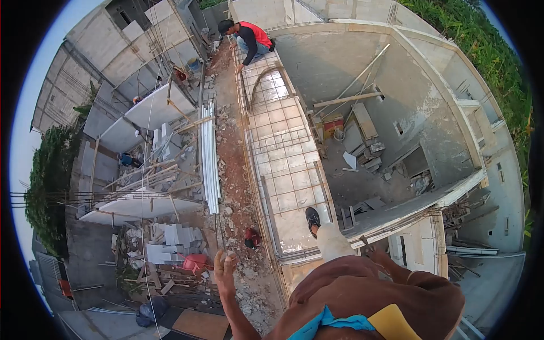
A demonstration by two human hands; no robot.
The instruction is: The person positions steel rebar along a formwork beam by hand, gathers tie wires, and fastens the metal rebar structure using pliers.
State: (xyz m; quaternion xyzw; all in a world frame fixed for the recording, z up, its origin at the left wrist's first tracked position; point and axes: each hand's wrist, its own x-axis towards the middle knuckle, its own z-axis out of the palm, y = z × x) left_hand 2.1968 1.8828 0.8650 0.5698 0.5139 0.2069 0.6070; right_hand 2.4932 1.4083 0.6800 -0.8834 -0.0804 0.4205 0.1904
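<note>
Left hand [225, 269], empty, fingers half-spread, left of the rebar grid [283, 126]; right hand [375, 253], right of it, can't tell; a shoe [312, 218] snagging there could cause a fall!

Ahead and right of the left grip [225, 276], a rusty-brown square-patterned grid [285, 152] is crossing a silvery-grey panel [292, 222]. Farther ahead, a person [249, 42] is wearing a red-and-black top [256, 34] with blue jeans [261, 49], while white pipes [209, 161] are showing straight ahead of that grip.
</note>
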